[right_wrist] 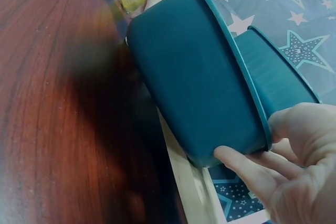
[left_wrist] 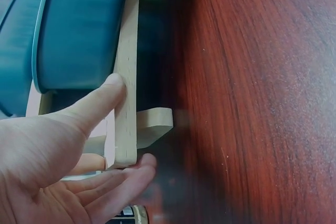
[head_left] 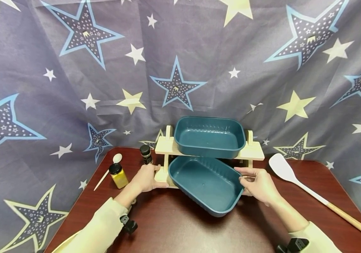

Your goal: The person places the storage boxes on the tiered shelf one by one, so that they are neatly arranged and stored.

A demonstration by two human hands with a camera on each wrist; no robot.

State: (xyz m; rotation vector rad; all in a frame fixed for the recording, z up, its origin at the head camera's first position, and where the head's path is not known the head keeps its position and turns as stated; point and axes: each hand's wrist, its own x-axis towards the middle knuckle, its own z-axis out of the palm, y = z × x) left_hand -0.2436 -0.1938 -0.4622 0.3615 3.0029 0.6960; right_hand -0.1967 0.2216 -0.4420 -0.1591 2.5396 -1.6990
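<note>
A two-tier wooden rack (head_left: 252,151) stands at the table's back and bears two teal plastic bins. The upper bin (head_left: 210,137) sits straight on its board. The lower bin (head_left: 206,184) lies askew on the lower board, its front right corner jutting over the front edge. My left hand (head_left: 146,178) grips the left end of the lower board (left_wrist: 126,103), thumb on the front edge and fingers beneath. My right hand (head_left: 259,182) holds the lower bin (right_wrist: 194,77) by its right end, thumb near the rim and fingers against the outer wall.
Left of the rack stand a black-capped jar (head_left: 145,154) and a yellow jar with a black lid (head_left: 119,176). Beside them lies a pale wooden spoon (head_left: 117,158). A white spatula with a wooden handle (head_left: 310,193) rests on the right. Behind hangs a star-patterned cloth (head_left: 212,70).
</note>
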